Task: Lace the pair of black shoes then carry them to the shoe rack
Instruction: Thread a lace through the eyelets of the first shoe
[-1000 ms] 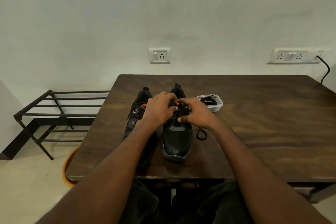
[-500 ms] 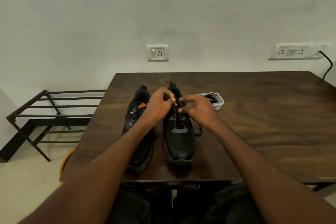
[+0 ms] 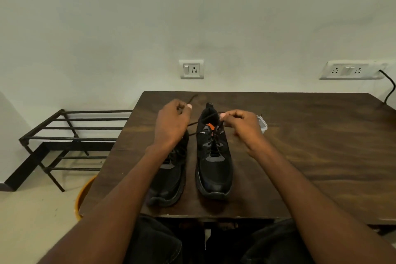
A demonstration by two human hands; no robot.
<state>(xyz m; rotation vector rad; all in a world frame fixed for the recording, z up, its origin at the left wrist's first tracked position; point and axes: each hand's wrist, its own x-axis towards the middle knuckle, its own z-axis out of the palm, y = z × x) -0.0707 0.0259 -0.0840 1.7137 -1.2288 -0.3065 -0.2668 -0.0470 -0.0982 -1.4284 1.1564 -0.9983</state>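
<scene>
Pinching one lace point(image 3: 194, 123) end in my left hand point(image 3: 171, 122), other end in my right hand point(image 3: 241, 124), both above right shoe point(image 3: 213, 156), left shoe point(image 3: 169, 178) beside it on surface point(image 3: 310, 156).

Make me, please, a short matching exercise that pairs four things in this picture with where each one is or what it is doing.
1. left hand
2. right shoe
3. shoe rack
4. small clear box

a. on the floor, left of the table
b. behind the right hand
c. pinches a lace end
d. stands on the table, orange tongue showing

Pairs: 1-c, 2-d, 3-a, 4-b
</scene>
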